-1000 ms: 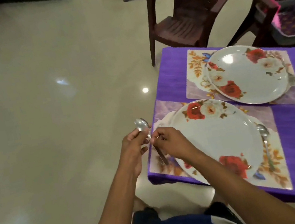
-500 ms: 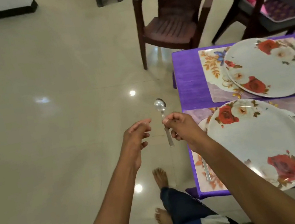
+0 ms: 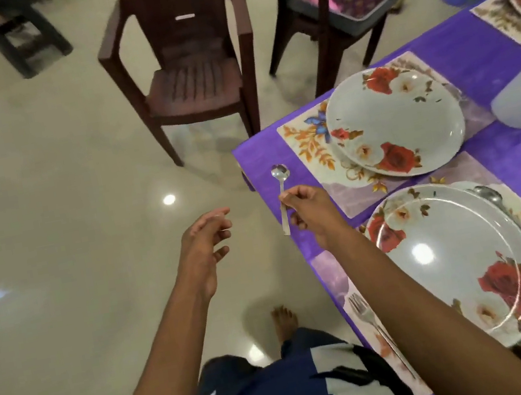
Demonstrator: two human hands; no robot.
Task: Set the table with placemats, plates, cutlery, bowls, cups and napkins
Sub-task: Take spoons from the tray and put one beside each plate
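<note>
My right hand (image 3: 310,211) pinches 1 spoon (image 3: 282,193) at mid-handle, bowl up, over the table (image 3: 477,54) corner near the second plate (image 3: 395,119). My left hand (image 3: 205,238) hangs slack, holding nothing. Judged light, rigid, smooth steel; a handle pinch should steer it, though polish may slip.

Purple tablecloth (image 3: 477,54) — white plates (image 3: 393,120) with red roses — dark brown chair (image 3: 193,80).
</note>
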